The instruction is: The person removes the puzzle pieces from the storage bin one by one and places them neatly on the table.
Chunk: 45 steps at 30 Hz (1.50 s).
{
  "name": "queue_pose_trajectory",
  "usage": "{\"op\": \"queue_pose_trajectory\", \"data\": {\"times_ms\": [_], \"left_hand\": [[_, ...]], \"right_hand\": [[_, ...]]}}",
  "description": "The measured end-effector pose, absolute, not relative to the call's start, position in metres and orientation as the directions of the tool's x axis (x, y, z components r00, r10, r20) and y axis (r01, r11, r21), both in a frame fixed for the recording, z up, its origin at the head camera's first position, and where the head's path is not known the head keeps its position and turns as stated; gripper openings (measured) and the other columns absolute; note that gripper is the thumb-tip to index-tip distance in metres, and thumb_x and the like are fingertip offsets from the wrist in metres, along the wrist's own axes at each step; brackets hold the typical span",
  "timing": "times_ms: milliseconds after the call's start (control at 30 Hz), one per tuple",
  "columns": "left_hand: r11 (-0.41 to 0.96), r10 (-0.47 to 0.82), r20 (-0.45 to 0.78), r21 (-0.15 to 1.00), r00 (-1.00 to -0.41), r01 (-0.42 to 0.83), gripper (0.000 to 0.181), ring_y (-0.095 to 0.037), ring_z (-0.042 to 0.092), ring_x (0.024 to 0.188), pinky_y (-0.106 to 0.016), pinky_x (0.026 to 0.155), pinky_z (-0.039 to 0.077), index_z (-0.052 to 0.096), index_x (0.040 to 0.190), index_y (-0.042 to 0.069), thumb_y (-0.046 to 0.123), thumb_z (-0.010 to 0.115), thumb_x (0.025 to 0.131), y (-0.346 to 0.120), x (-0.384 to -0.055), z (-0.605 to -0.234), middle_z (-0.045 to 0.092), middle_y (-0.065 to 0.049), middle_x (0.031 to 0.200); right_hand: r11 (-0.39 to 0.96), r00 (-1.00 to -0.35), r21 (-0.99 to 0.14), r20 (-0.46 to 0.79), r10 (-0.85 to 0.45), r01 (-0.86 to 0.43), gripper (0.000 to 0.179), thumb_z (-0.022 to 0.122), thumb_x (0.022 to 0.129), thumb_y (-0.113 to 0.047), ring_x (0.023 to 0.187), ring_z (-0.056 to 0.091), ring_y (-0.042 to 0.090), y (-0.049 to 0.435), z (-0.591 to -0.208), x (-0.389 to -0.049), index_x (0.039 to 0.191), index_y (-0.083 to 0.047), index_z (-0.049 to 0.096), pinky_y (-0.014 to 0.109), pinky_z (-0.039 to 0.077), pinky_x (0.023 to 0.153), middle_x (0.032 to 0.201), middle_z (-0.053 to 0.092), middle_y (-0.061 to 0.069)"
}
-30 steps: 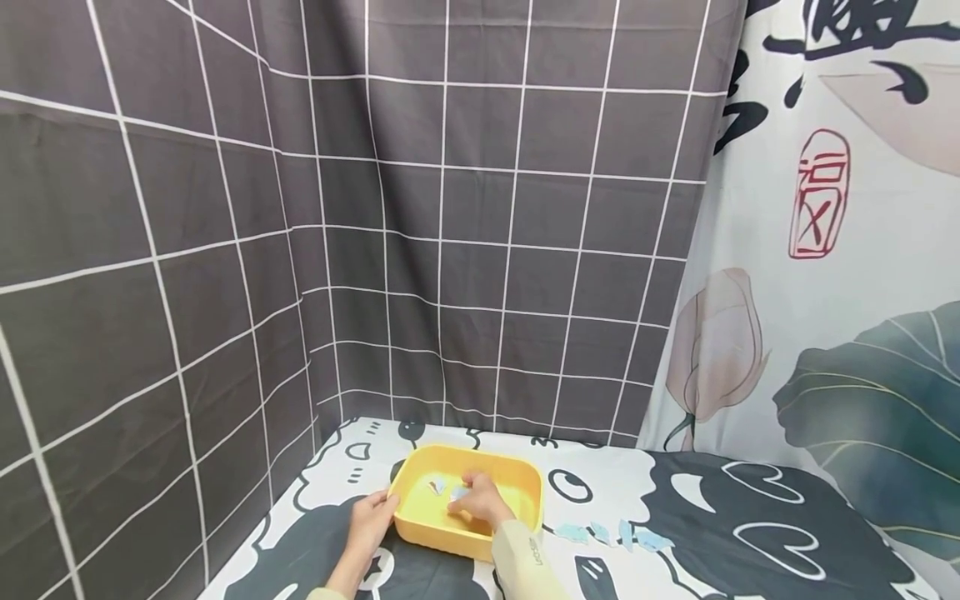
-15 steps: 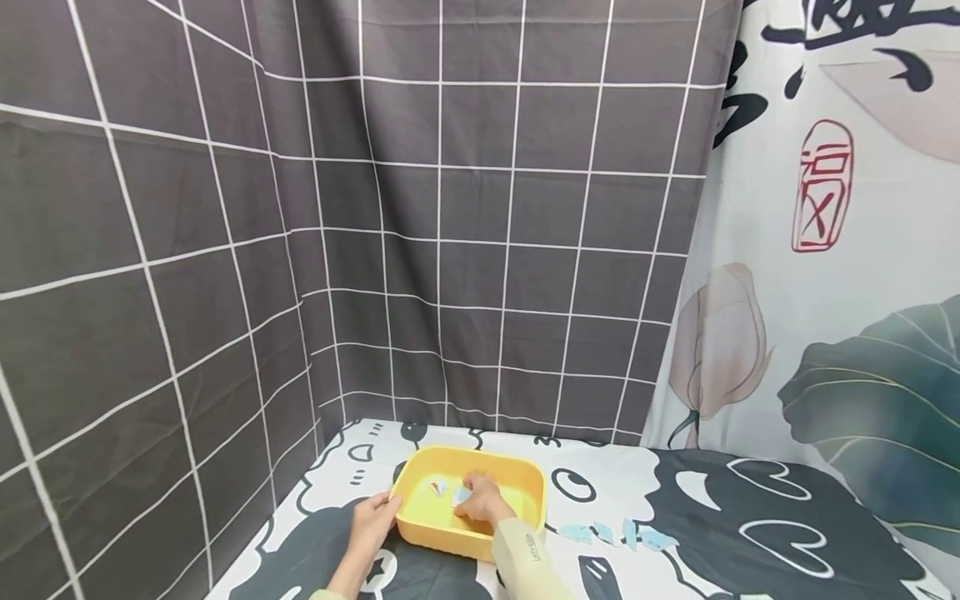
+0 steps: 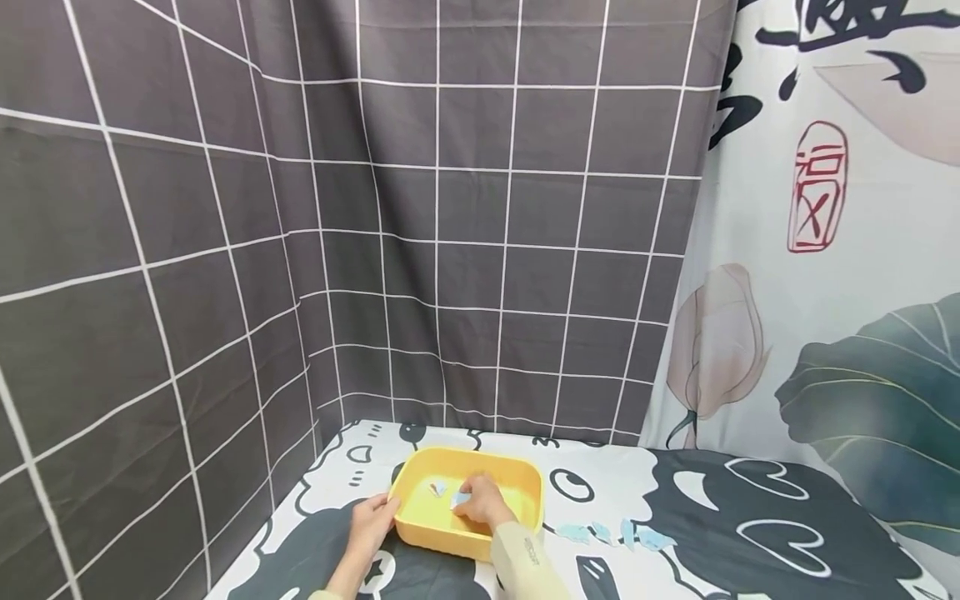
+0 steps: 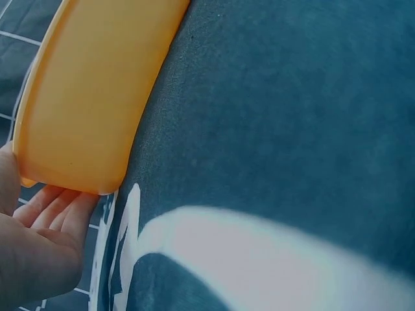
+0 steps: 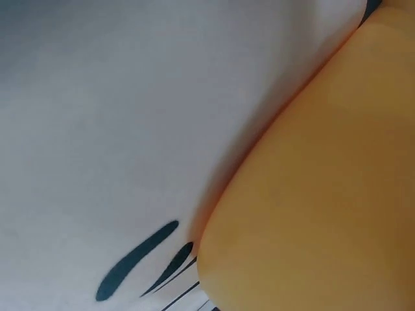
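A shallow yellow plastic basin (image 3: 435, 546) stands on the patterned cloth. My left hand (image 3: 371, 523) holds its left end, thumb at the rim and fingers against the outer wall, as the left wrist view shows beside the basin's wall (image 4: 97, 110). Inside the basin my right hand (image 3: 483, 502) reaches down with fingers bent and pinches a small light-blue scrap (image 3: 460, 499), partly hidden by the fingers. Another small scrap (image 3: 437, 488), whitish blue with a reddish-brown edge, lies on the basin floor to its left. The right wrist view has only the basin's outer wall (image 5: 311, 181), no hand.
Several torn light-blue scraps (image 3: 573, 533) lie in a row on the cloth right of the basin. The cloth (image 3: 615, 475) bears black-and-white cartoon prints. A dark gridded curtain (image 3: 480, 275) hangs behind and at the left, a white printed curtain (image 3: 738, 367) at the right.
The view shifts slightly. My right fingers stay at the light-blue scrap inside the basin with only small movement, and my left hand keeps its hold on the rim.
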<state>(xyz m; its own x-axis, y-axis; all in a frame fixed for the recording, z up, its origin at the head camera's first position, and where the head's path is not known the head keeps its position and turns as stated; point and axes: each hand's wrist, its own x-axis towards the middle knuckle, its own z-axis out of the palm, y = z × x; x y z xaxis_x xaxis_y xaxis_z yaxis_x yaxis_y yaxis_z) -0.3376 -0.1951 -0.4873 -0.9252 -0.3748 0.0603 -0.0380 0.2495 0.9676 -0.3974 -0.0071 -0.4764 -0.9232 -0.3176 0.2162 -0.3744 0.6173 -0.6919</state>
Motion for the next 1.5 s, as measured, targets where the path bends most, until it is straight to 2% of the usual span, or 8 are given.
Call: {"op": "queue_pose_trajectory", "data": {"times_ms": [133,333,500,700,833,967,1100,1500], "left_hand": [[0.245,-0.368,0.067,0.969,-0.927,-0.027,0.046,-0.034,0.07,0.1,-0.039,0.084,0.061,0.056,0.118,-0.021,0.015,0.054,0.09,-0.195,-0.338,-0.485,0.063,-0.035,0.117],[0.241,-0.361,0.078,0.97,-0.929,-0.012,0.047,-0.028,0.071,0.095,-0.038,0.084,0.061,0.058,0.118,-0.019,0.016,0.055,0.088,-0.19,-0.343,-0.486,0.065,-0.033,0.115],[0.227,-0.336,0.077,0.974,-0.939,-0.001,0.046,-0.025,0.071,0.092,-0.037,0.081,0.062,0.058,0.118,-0.02,0.015,0.056,0.088,-0.18,-0.343,-0.49,0.066,-0.033,0.112],[0.229,-0.36,0.077,0.973,-0.93,-0.008,0.046,-0.025,0.071,0.094,-0.037,0.082,0.061,0.059,0.118,-0.018,0.016,0.056,0.087,-0.183,-0.346,-0.491,0.066,-0.032,0.113],[0.226,-0.359,0.063,0.974,-0.931,-0.021,0.046,-0.023,0.071,0.092,-0.037,0.082,0.062,0.059,0.118,-0.019,0.016,0.056,0.087,-0.184,-0.343,-0.492,0.067,-0.032,0.113],[0.222,-0.354,0.058,0.975,-0.933,-0.024,0.046,-0.023,0.071,0.092,-0.037,0.082,0.062,0.059,0.117,-0.019,0.015,0.056,0.087,-0.184,-0.342,-0.492,0.067,-0.032,0.113],[0.221,-0.364,0.067,0.975,-0.929,-0.017,0.046,-0.024,0.071,0.093,-0.037,0.082,0.061,0.059,0.118,-0.019,0.016,0.055,0.087,-0.184,-0.343,-0.493,0.066,-0.032,0.113],[0.244,-0.37,0.066,0.969,-0.926,-0.028,0.046,-0.031,0.07,0.098,-0.039,0.085,0.061,0.058,0.119,-0.019,0.015,0.055,0.087,-0.197,-0.34,-0.487,0.065,-0.033,0.116]], "right_hand": [[0.633,-0.936,-0.694,0.199,-0.291,-0.344,0.024,0.08,0.071,-0.003,0.077,0.054,0.021,-0.009,-0.476,-0.401,0.086,0.009,0.067,0.034,0.053,0.074,0.086,0.063,0.013],[0.66,-0.948,-0.683,0.178,-0.265,-0.313,0.023,0.08,0.07,-0.004,0.071,0.051,0.019,-0.001,-0.471,-0.402,0.083,0.008,0.066,0.031,0.051,0.068,0.081,0.063,0.01],[0.691,-0.958,-0.664,0.175,-0.229,-0.287,0.022,0.082,0.069,-0.007,0.066,0.046,0.018,0.009,-0.471,-0.4,0.076,0.007,0.066,0.026,0.044,0.06,0.072,0.06,0.008],[0.649,-0.935,-0.674,0.23,-0.272,-0.354,0.03,0.083,0.069,-0.015,0.076,0.057,0.024,0.009,-0.479,-0.409,0.083,0.007,0.07,0.034,0.053,0.072,0.083,0.069,0.013],[0.592,-0.904,-0.683,0.313,-0.292,-0.428,0.032,0.082,0.071,-0.02,0.076,0.059,0.021,0.01,-0.492,-0.418,0.085,0.005,0.068,0.032,0.055,0.07,0.085,0.068,0.012],[0.553,-0.926,-0.744,0.279,-0.255,-0.376,0.03,0.079,0.068,-0.012,0.078,0.06,0.023,0.008,-0.478,-0.406,0.088,0.007,0.066,0.034,0.056,0.072,0.087,0.067,0.015],[0.563,-0.932,-0.743,0.276,-0.236,-0.362,0.027,0.077,0.07,-0.008,0.079,0.061,0.023,0.008,-0.465,-0.397,0.089,0.007,0.065,0.033,0.057,0.071,0.086,0.067,0.015],[0.534,-0.914,-0.742,0.357,-0.195,-0.404,0.03,0.074,0.071,-0.009,0.083,0.066,0.026,0.012,-0.444,-0.392,0.093,0.01,0.067,0.034,0.059,0.074,0.092,0.07,0.02]]}}
